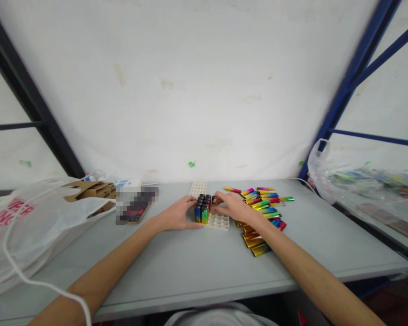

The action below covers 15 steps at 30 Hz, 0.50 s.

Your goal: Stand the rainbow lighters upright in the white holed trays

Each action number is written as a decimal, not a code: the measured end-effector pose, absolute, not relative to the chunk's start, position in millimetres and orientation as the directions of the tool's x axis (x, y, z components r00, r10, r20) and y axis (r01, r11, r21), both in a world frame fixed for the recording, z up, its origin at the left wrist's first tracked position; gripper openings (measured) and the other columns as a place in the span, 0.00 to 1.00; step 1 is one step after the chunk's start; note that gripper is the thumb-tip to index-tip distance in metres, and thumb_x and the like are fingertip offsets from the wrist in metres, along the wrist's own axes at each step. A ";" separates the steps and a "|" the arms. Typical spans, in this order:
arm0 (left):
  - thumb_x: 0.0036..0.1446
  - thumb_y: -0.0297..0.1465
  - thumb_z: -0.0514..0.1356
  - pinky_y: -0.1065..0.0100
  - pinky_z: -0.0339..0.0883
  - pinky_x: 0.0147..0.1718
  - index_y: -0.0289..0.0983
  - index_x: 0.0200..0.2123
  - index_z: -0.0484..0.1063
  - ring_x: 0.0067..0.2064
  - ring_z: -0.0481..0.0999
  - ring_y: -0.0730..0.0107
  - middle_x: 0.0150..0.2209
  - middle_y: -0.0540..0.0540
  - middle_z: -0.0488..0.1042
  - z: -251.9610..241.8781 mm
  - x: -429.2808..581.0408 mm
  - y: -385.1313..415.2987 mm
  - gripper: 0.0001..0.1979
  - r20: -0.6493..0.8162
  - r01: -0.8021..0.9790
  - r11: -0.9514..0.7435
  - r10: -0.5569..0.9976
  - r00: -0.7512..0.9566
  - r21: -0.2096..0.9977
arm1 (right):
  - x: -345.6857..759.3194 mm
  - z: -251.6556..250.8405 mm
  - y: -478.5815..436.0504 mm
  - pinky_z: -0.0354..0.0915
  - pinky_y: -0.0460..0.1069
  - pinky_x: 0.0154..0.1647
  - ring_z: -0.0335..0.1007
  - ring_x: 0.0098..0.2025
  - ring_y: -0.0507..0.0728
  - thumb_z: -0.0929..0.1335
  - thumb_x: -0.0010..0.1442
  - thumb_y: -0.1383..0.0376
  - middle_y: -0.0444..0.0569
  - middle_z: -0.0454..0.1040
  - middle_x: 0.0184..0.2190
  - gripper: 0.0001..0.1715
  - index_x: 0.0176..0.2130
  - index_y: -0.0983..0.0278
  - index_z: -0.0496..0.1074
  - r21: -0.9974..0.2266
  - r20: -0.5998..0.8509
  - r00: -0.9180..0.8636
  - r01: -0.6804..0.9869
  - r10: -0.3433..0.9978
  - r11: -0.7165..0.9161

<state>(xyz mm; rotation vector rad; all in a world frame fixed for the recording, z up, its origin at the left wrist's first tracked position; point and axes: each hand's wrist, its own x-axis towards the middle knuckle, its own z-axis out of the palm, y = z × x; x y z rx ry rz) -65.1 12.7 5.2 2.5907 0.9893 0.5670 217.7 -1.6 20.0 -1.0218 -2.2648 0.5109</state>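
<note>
Several shiny multicoloured lighters (pixel 201 213) with black tops stand upright, close together, in the left part of a white tray with round holes (pixel 221 221). My left hand (pixel 180 214) curves around the left side of this group, thumb at the front and fingers at the back, holding the tray and the lighters' side. On the other side, my right hand (pixel 234 207) pinches a lighter (pixel 214 199) by its dark top end at the right of the group. Its lower part is partly hidden by my fingers.
To the right lies a loose pile of metallic lighters (pixel 265 209), partly under my right forearm. Another white holed tray (pixel 198 188) is behind, near the wall. A phone (pixel 139 209), a cardboard box (pixel 95 191) and a white plastic bag (pixel 47 226) with a cable occupy the left.
</note>
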 end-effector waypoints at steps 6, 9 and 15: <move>0.53 0.52 0.74 0.50 0.70 0.64 0.40 0.58 0.76 0.60 0.76 0.44 0.59 0.38 0.76 4.2 -64.7 12.3 0.35 0.293 0.535 -0.740 0.661 0.691 0.407 | 248.9 36.3 1.5 0.68 0.57 0.55 0.79 0.48 0.64 0.67 0.73 0.52 0.54 0.85 0.46 0.19 0.46 0.60 0.83 -0.510 0.332 -0.520 0.603 0.787 0.614; 0.52 0.52 0.74 0.51 0.70 0.64 0.40 0.56 0.77 0.59 0.76 0.44 0.58 0.38 0.76 4.8 -63.2 11.2 0.34 0.290 0.541 -0.734 0.668 0.686 0.410 | 269.3 41.0 7.0 0.69 0.56 0.52 0.79 0.44 0.65 0.72 0.67 0.54 0.54 0.85 0.42 0.14 0.41 0.60 0.84 -0.533 0.214 -0.546 0.629 0.810 0.565; 0.52 0.53 0.74 0.50 0.70 0.64 0.39 0.55 0.77 0.59 0.76 0.44 0.58 0.38 0.76 7.4 -61.5 9.5 0.34 0.273 0.552 -0.726 0.676 0.685 0.411 | 285.6 42.6 13.2 0.69 0.56 0.52 0.80 0.46 0.65 0.73 0.64 0.56 0.51 0.86 0.43 0.11 0.41 0.59 0.85 -0.552 0.098 -0.619 0.618 0.779 0.560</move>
